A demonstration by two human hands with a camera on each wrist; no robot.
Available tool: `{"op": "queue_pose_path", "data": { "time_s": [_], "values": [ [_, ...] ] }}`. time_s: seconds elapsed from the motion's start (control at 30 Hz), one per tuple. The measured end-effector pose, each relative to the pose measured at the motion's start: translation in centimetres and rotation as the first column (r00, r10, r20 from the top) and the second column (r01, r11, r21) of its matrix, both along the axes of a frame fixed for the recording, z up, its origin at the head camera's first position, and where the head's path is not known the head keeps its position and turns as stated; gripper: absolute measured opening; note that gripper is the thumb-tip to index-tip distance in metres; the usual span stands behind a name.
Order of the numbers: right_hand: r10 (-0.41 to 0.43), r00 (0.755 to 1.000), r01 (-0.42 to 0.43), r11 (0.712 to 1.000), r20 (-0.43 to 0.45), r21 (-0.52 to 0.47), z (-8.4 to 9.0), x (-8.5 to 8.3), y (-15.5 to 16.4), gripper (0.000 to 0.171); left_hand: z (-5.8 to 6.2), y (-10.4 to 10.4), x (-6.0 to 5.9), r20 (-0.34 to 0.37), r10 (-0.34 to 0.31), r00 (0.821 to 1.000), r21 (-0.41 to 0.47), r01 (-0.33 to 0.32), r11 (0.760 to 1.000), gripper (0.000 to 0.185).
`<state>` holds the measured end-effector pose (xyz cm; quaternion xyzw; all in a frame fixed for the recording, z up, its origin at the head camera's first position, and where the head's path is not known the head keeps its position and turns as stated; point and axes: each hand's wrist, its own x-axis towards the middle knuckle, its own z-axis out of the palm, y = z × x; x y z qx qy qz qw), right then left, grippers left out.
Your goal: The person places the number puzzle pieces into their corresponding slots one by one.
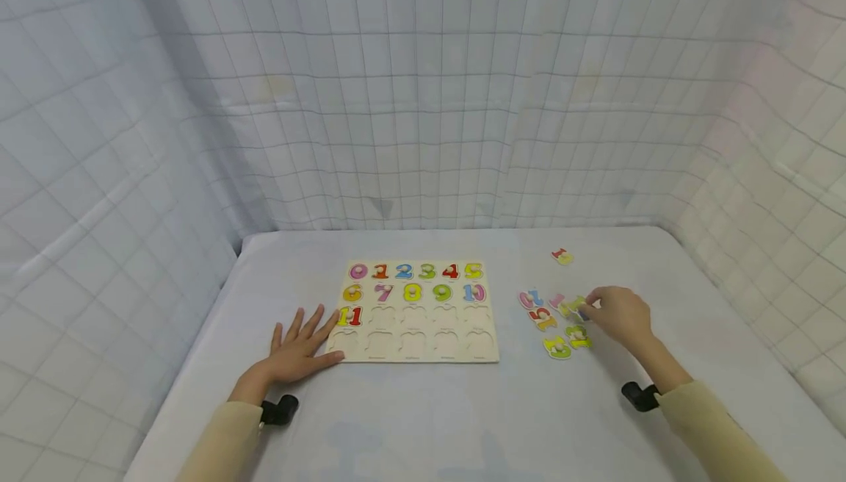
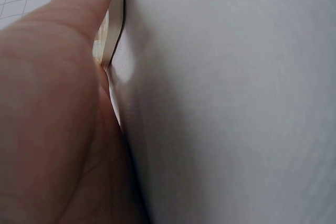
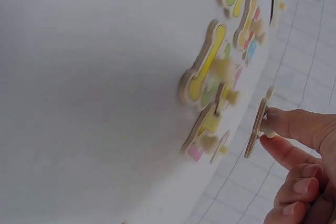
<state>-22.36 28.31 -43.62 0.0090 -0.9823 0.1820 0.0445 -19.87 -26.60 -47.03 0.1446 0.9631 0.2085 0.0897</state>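
A wooden number puzzle board [image 1: 423, 353] lies mid-table, its top two rows and the first slot of the third row filled with coloured numbers. My left hand [image 1: 300, 346] rests flat and spread on the table, fingertips touching the board's near left corner; the left wrist view shows the palm [image 2: 52, 129] against the board edge [image 2: 115, 19]. To the right lie several loose number pieces [image 1: 551, 324]. My right hand [image 1: 611, 311] pinches the knob of one number piece [image 3: 257, 124], tilted up on its edge beside the other loose pieces [image 3: 205, 72].
One small red and yellow piece [image 1: 562, 256] lies apart, farther back on the white table [image 1: 423, 423]. Quilted white walls [image 1: 423, 100] close in the back and both sides. Black wrist mounts [image 1: 280, 408] sit behind both hands.
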Motion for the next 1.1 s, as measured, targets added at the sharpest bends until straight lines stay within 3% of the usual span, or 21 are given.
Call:
{"op": "queue_pose_path", "data": {
  "time_s": [0.2,0.43,0.6,0.77,1.03,1.1],
  "values": [
    [0.128,0.991,-0.128,0.992,-0.040,0.000,0.4,-1.6,-3.8,0.022,-0.7,-0.2,-0.3,0.018,0.018,1.000,-0.043,-0.017,0.999,0.086],
    [0.317,0.945,-0.314,0.948,-0.074,0.052,1.0,-3.7,-10.2,0.018,-0.2,0.0,-0.1,-0.010,-0.010,1.000,0.024,0.011,1.000,0.084],
    [0.479,0.866,-0.467,0.878,-0.143,0.108,1.4,-4.7,-15.7,0.013,-0.4,0.0,0.0,-0.003,0.001,1.000,-0.021,-0.002,1.000,0.084],
    [0.597,0.787,-0.582,0.802,-0.152,0.137,1.1,-5.2,-20.3,0.010,-1.0,0.0,-0.4,-0.015,-0.012,1.000,-0.002,0.012,1.000,0.083],
    [0.713,0.691,-0.699,0.701,-0.116,0.142,0.1,-6.1,-26.1,0.013,-0.5,0.1,0.0,-0.013,-0.009,1.000,-0.010,0.009,1.000,0.083],
    [0.723,0.682,-0.708,0.690,-0.111,0.147,-0.2,-6.3,-27.1,0.013,-0.3,0.1,0.2,-0.009,-0.001,1.000,-0.008,0.001,1.000,0.084]
  ]
}}
